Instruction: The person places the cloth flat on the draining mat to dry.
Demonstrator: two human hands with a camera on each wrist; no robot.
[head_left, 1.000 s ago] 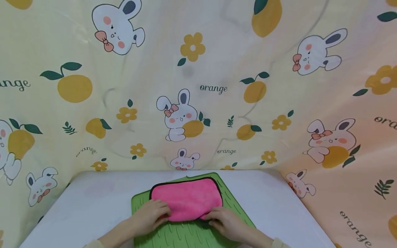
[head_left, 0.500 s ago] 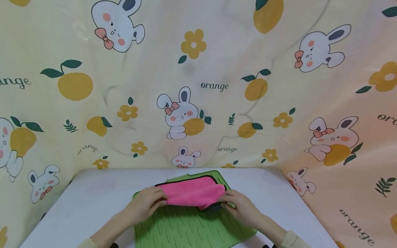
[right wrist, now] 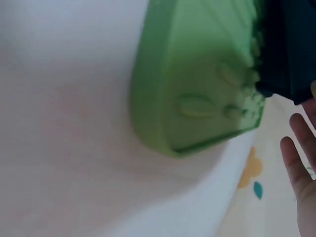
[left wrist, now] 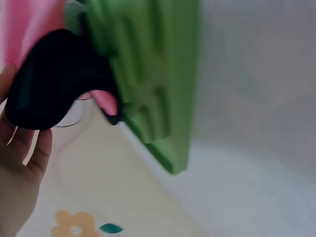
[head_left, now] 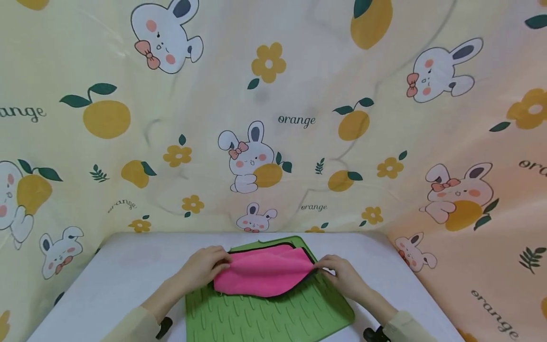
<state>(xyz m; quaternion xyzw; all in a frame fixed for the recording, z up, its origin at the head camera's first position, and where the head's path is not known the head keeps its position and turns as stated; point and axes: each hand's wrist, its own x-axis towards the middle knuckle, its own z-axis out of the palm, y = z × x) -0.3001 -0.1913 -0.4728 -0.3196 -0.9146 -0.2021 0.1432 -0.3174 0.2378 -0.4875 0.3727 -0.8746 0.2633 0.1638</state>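
Observation:
In the head view, a pink cloth [head_left: 260, 275] with black edging is held folded over the green ridged mat [head_left: 265, 318], its front edge hanging in a curve. My left hand [head_left: 207, 267] pinches its left end between thumb and fingers. At the opposite end, my right hand [head_left: 339, 275] pinches the cloth's right corner. Both wrist views show a dark underside: the left wrist view has the cloth's dark side [left wrist: 54, 74] bent over my fingers, and the right wrist view has the dark fabric [right wrist: 291, 49] at the fingertips, partly out of frame.
The mat lies angled on a white table [head_left: 128, 270]. Behind and at both sides hangs a patterned curtain [head_left: 299, 156] printed with rabbits and oranges. Black straps [head_left: 376, 334] show below the wrists near the sleeves [head_left: 408, 327].
The cloth has gone from lying spread on the mat to being raised by its ends and folded. Both hands have moved farther back and apart.

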